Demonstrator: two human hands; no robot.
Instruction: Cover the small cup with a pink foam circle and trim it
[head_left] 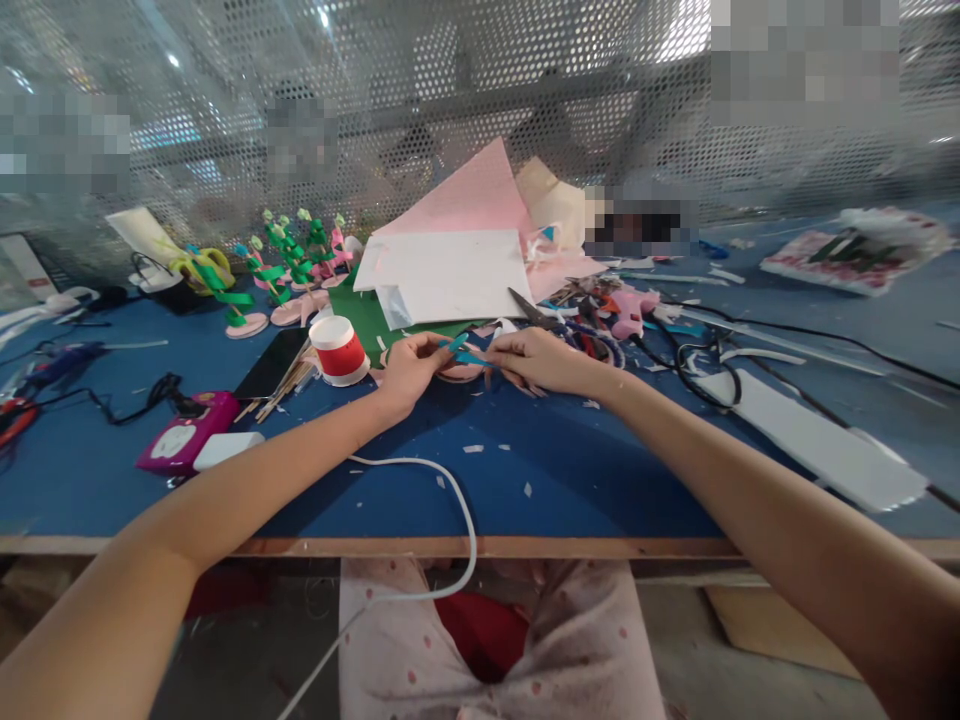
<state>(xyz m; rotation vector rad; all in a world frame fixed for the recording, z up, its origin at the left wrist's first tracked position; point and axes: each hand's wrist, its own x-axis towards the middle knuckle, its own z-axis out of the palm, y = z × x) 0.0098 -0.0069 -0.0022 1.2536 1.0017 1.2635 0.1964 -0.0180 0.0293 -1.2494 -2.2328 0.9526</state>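
Between my two hands stretches a small blue strip (472, 357), its material too small to make out. My left hand (414, 366) pinches one end, where the strip looks folded or looped. The other end is in the closed fingers of my right hand (538, 360). Beneath the strip, partly covered by my hands, lies a pale pink disc (459, 374). A red-and-white cup-shaped roll (339, 350) stands just left of my left hand. Dark-bladed scissors (531, 308) lie behind my right hand.
Green spiral paper plants (296, 260) on pink discs stand at the back left. White sheets (450, 275) and pink sheets (465, 195) are heaped behind my hands. A pink glue gun (631, 312) lies right. A purple power block (187, 432) and white cable (469, 520) are nearer.
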